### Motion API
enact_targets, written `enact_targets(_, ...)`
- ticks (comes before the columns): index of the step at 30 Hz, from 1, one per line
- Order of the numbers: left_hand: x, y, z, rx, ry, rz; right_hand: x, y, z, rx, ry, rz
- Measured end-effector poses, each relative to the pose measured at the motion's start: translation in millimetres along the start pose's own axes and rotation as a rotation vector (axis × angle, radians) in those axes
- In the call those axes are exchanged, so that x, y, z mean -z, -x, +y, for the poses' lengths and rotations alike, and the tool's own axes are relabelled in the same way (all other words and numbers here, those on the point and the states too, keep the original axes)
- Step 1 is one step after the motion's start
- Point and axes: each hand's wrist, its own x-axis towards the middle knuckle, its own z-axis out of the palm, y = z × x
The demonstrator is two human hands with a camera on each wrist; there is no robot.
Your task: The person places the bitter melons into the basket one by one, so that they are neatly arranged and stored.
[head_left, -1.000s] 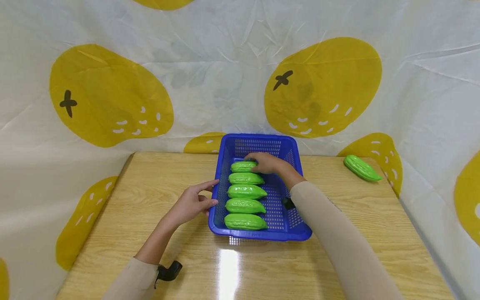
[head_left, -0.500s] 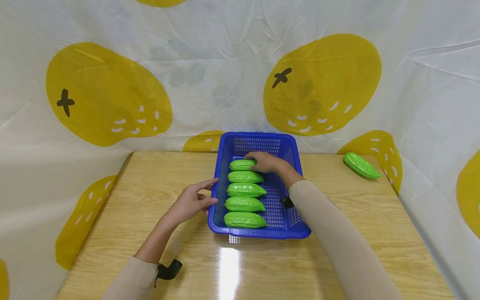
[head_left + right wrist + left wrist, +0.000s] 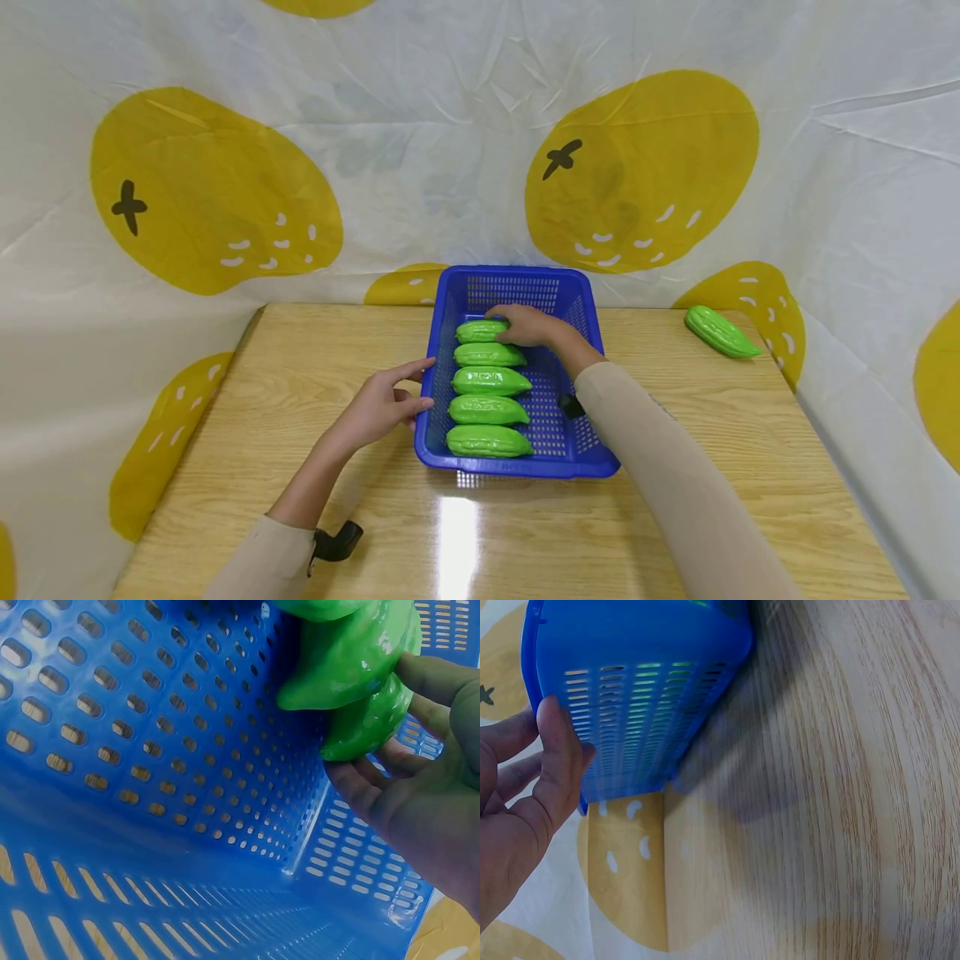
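Observation:
A blue plastic basket (image 3: 517, 469) stands on the table, with several bright green bitter melons (image 3: 490, 442) lying in a column along its left half. My right hand (image 3: 527, 325) reaches inside and holds the farthest bitter melon (image 3: 476, 332) by its right end. In the right wrist view, the thumb is on the near side of the green stack and the fingers curl behind the lowest melon (image 3: 367, 724). My left hand (image 3: 378, 408) grips the basket's left rim; in the left wrist view its fingers (image 3: 559, 761) bend against the outer wall just under the rim.
One more bitter melon (image 3: 720, 332) lies on the wooden table (image 3: 337, 333) at the far right corner. A white cloth (image 3: 420, 183) with yellow fruit prints hangs behind the table and along both sides. The basket's far end stands close to it.
Both hands stay in nearly the same place at the basket. The head view has shifted very slightly; the melons keep their order.

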Motion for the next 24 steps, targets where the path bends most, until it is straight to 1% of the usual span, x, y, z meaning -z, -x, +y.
enact_targets(16,-1.1,-1.2,-0.3,0.004,-0.010,0.003,1.0,0.0,1.7,-0.008,-0.020,-0.009)
enact_targets(24,-1.2,-1.4,-1.9,0.010,-0.011,0.005,7.3,3.8,1.5,-0.009,-0.098,-0.010)
